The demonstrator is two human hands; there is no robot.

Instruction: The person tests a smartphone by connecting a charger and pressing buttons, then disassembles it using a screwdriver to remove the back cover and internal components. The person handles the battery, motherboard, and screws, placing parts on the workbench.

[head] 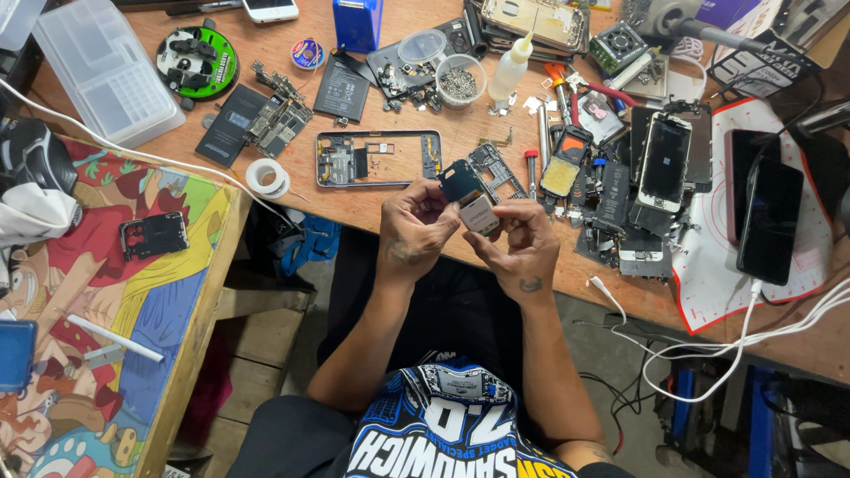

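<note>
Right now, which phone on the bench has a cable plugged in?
The black phone on the red-edged mat at far right; a white cable enters its bottom end.

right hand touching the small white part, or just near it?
Touching. Head view: right hand fingertips close on the small white part, no gap; left hand grips it too.

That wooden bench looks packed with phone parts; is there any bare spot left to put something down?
The wooden bench has bare patches between the clear plastic box and the dark battery, and along the near edge between the tape roll and the left hand. Right of the right hand, stacked phones crowd everything.
</note>
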